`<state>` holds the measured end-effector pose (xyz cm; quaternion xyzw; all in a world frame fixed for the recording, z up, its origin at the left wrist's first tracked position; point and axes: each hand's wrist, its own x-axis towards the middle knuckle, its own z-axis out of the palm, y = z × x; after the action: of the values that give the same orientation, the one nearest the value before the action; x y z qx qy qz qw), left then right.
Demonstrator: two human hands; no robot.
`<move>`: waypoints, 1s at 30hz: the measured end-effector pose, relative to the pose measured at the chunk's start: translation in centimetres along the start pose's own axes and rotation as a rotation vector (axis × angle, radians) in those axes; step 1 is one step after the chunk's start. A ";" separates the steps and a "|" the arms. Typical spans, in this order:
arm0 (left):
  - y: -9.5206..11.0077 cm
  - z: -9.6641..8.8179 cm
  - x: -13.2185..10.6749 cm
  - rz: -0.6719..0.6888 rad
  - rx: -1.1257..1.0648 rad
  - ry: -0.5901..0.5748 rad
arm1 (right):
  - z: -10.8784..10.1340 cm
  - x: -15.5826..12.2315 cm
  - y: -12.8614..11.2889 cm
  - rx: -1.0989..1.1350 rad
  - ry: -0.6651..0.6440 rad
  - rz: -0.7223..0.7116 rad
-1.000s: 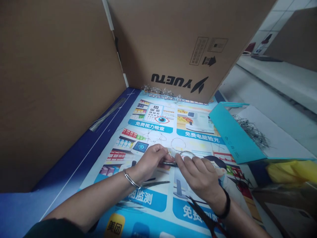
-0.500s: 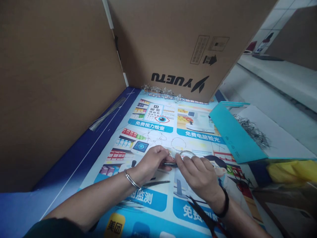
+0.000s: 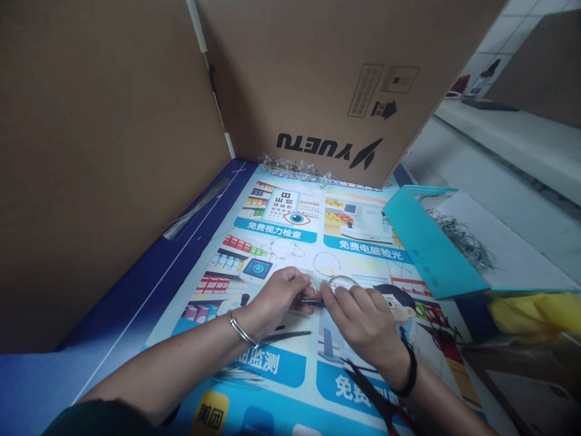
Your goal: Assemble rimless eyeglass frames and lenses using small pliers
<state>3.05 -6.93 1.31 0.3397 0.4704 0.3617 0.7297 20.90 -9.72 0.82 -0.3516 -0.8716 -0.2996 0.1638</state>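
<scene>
My left hand [image 3: 287, 297] is closed in a pinch on a thin pale wire [image 3: 314, 286], its fingertips near the middle of the poster. Close beside it, my right hand [image 3: 365, 321] is wrapped round a slender dark metal tool [image 3: 312, 301] whose tip reaches the left fingers; its kind is mostly hidden by the hands. A thin round loop [image 3: 344, 281] stands up behind the right knuckles, and I cannot tell what it belongs to. Below the left wrist lie a dark slim tool [image 3: 288, 335] and a bundle of cut wires [image 3: 240, 375]. Scissors [image 3: 370, 390] rest under the right forearm.
Cardboard panels [image 3: 313, 72] wall off the back and left. Clear beaded pieces [image 3: 295, 166] line the back edge. Wire strands [image 3: 197, 209] lie at left. A turquoise box [image 3: 431, 242] holds a pile of wire pieces [image 3: 463, 239]. Thin wire rings [image 3: 327, 263] lie on the poster.
The hands hold nearly the same pose. The dark tool between them has tilted slightly; nothing was let go.
</scene>
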 end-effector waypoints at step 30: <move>-0.4 -0.4 0.3 0.230 0.251 -0.016 | 0.5 -0.1 -0.7 0.087 -0.161 0.165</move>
<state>2.79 -6.80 0.74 0.4826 0.4639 0.3785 0.6392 20.43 -9.88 0.10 -0.4376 -0.8622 -0.2181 0.1327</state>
